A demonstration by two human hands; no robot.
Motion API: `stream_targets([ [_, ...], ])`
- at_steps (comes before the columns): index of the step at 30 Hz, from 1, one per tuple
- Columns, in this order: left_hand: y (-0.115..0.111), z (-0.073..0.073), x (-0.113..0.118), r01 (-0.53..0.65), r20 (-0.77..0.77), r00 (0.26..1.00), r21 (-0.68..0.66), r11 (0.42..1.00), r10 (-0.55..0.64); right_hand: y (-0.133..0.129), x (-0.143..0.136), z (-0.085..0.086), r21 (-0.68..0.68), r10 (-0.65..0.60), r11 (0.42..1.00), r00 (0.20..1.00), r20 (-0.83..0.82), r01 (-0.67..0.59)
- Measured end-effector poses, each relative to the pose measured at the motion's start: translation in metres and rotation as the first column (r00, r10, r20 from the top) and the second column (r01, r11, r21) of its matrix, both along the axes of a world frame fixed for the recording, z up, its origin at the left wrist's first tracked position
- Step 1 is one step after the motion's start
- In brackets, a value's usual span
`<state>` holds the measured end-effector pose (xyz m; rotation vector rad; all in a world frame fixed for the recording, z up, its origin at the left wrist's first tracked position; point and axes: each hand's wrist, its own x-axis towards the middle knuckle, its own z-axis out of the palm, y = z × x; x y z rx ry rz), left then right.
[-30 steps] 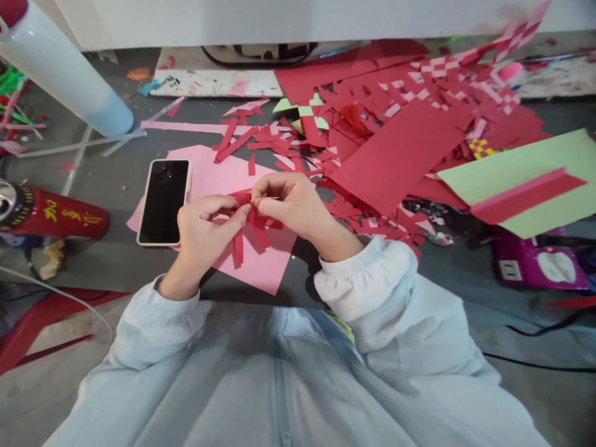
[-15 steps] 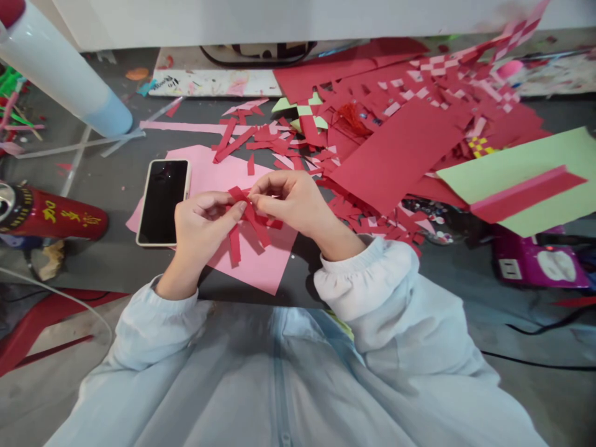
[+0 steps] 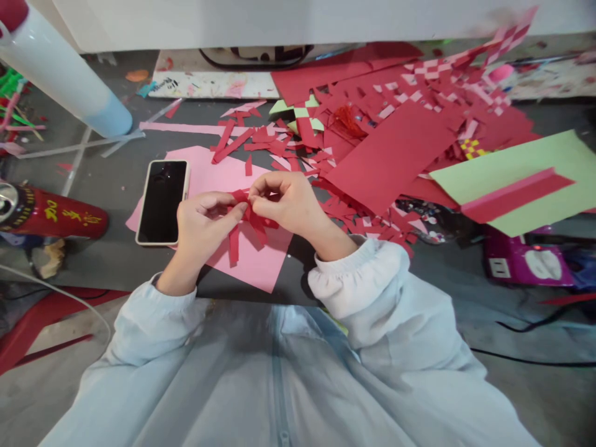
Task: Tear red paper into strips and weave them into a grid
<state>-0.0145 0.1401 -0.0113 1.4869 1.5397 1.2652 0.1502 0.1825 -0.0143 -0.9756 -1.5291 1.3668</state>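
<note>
Several red paper strips [image 3: 234, 245] cross one another between my hands, their loose ends hanging down. My left hand [image 3: 207, 226] pinches them from the left with thumb and fingers. From the right, my right hand [image 3: 291, 202] closes thumb and forefinger at the point where the strips meet; my fingers hide the exact crossing. Below lies a sheet of pink paper [image 3: 251, 273] on the dark table. A phone [image 3: 161, 202] with a dark screen rests partly on that sheet, close beside my left hand.
Red and pink paper scraps [image 3: 274, 139] spread behind my hands. A red sheet [image 3: 391, 158] and a green sheet [image 3: 516, 198] lie to the right, near a purple packet [image 3: 524, 261]. At the left are a red can [image 3: 69, 217] and a white-and-blue bottle [image 3: 74, 74].
Both hands stay on the red strips with almost the same pinch. The right hand has shifted very slightly against the strips, and the view has turned a little.
</note>
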Motion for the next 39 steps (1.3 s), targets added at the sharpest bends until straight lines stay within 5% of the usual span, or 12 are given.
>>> stream_targets([
  [11,0.010,0.038,0.012,-0.056,-0.186,0.980,0.109,0.992,0.076,0.011,0.012,0.009,-0.044,-0.236,0.972,0.969,-0.079,0.233],
  [15,0.032,0.050,0.016,0.013,-0.243,0.970,0.056,0.998,0.001,0.019,0.029,0.010,0.074,-0.320,0.947,0.943,0.095,0.314],
  [20,0.058,0.040,0.021,0.070,-0.213,0.975,0.043,0.997,-0.060,0.028,0.046,0.009,0.256,-0.511,0.860,0.750,0.420,0.442],
  [25,0.065,0.022,0.023,0.072,-0.162,0.985,0.059,0.996,-0.061,0.032,0.051,0.005,0.339,-0.572,0.820,0.641,0.512,0.462],
  [34,0.060,0.010,0.018,0.085,-0.140,0.987,0.060,0.995,-0.076,0.038,0.052,-0.009,0.229,-0.545,0.837,0.785,0.293,0.496],
  [39,0.061,0.010,0.019,0.103,-0.141,0.985,0.022,0.994,-0.099,0.041,0.049,-0.010,0.000,-0.504,0.862,0.859,0.090,0.506],
])
